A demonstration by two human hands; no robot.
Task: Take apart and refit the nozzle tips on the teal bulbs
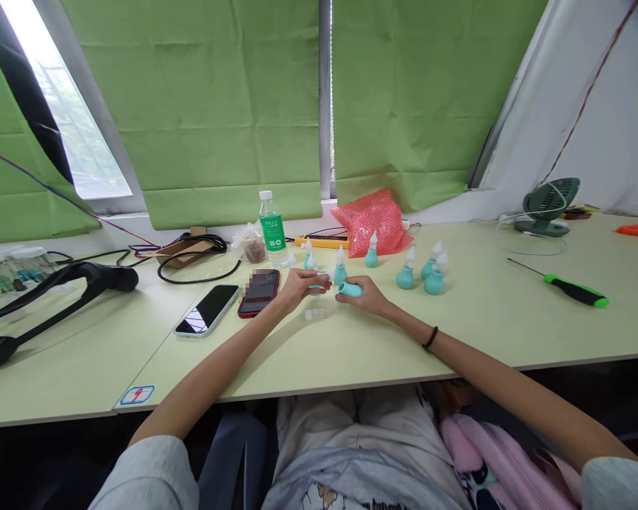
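My right hand (371,295) is closed around a teal rubber bulb (349,290), whose free end points left. Just left of it, the pinched fingers of my left hand (298,286) hold a small translucent tip (324,278). A bit of teal shows under those fingers; I cannot tell what it belongs to. Below the hands lies a clear plastic piece (315,314). Behind them stands a teal bulb aspirator (339,269) with a clear pointed tip. Several similar ones are upright around it, such as an aspirator (405,273) to the right and another aspirator (371,253) farther back.
Left of my hands lie a white-edged phone (207,312) and a red-cased phone (259,292). A water bottle (273,230) and pink bubble wrap (377,223) stand behind. At right are a screwdriver (571,288) and a green fan (550,205); a black frame (79,283) is far left.
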